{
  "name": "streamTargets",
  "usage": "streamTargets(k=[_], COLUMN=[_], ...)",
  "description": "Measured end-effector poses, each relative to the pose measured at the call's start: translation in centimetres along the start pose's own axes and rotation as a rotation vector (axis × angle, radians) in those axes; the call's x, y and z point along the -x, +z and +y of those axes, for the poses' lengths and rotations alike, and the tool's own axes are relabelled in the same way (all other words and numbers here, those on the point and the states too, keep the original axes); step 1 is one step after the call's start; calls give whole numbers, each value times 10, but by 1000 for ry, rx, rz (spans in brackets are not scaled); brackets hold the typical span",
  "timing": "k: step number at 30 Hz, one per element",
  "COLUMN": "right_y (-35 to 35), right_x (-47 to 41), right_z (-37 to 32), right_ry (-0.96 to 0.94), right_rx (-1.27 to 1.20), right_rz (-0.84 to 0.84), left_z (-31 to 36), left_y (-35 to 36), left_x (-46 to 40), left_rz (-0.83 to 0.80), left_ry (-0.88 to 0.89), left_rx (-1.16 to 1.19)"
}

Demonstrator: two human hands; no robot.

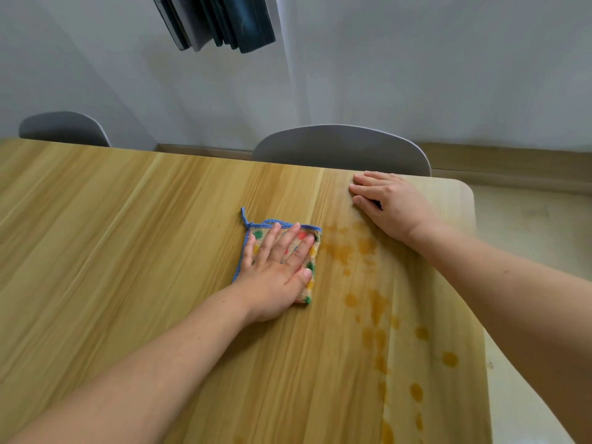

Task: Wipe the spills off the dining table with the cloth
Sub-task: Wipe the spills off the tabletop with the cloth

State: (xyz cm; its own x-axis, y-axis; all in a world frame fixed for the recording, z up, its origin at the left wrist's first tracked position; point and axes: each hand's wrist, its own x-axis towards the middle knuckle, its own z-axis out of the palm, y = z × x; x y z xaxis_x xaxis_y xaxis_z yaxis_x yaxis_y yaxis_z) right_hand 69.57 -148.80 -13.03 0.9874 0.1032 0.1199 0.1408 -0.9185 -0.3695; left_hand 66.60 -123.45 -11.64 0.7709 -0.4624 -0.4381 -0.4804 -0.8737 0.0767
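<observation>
Left hand [278, 274]: my fingers flat, pressing cloth [282, 251] | Right hand [389, 205]: released, flat on surface [128, 235] beyond cloth | Spills [368, 283]: just right of cloth

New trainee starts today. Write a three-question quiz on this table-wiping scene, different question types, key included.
1. True or false: the left hand presses flat on the cloth.
2. The amber spills lie to which side of the cloth? A) left B) right
3. Fill in: the right hand rests on the ____.

Key: 1 true; 2 B; 3 table.
</observation>
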Motion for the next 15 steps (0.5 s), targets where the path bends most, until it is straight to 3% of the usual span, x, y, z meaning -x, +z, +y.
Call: streamTargets(k=[6,12,15], right_y=[-15,-14,-11], right_x=[25,70,70], right_z=[-3,8,6], right_ry=[239,442,458], right_rx=[45,169,174], right_rz=[138,-106,-61], left_z=[0,3,2], left_y=[-2,-6,-12], left_x=[3,3,-6], left_rz=[-18,-48,-51], left_ry=[-9,-14,-19], left_rx=[28,26,36])
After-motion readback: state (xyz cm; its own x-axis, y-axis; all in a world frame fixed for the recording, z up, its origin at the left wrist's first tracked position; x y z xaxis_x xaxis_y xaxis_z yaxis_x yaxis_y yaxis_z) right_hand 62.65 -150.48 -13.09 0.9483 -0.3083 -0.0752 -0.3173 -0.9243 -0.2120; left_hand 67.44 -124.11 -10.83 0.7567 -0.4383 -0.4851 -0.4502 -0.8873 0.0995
